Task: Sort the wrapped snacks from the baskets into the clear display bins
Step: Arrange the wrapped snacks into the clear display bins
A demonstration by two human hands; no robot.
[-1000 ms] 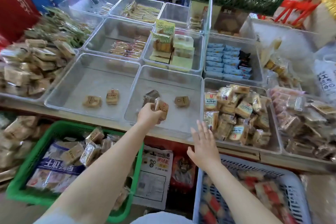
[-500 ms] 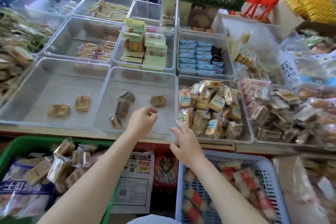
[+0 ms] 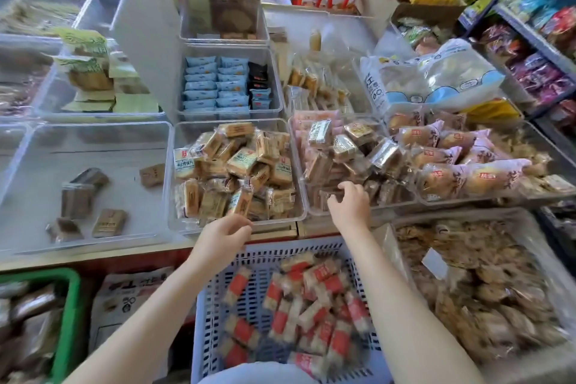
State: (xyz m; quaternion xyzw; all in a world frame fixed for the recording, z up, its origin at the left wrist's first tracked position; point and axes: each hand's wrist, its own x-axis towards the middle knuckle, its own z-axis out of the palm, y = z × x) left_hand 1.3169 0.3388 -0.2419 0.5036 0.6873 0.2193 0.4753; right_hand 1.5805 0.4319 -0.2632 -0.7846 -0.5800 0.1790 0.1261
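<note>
Red-wrapped snacks [image 3: 314,305] lie in the blue basket [image 3: 215,296] below my hands: left hand [image 3: 223,235], loosely curled and empty, hovers at a full bin's [image 3: 299,196] front rim; right hand [image 3: 350,206], curled, grip unclear, touches the neighbouring bin [image 3: 330,215].

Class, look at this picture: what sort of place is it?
Most likely a small snack shop: clear display bins of wrapped snacks, stocked shelves on the right, and a blue basket of restock.

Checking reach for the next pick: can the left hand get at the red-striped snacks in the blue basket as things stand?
Probably yes. The left hand hovers at the blue basket's far rim, holding nothing, and the red-striped snacks lie uncovered in the open top just below it. The right hand is off at the bin to the right.
</note>
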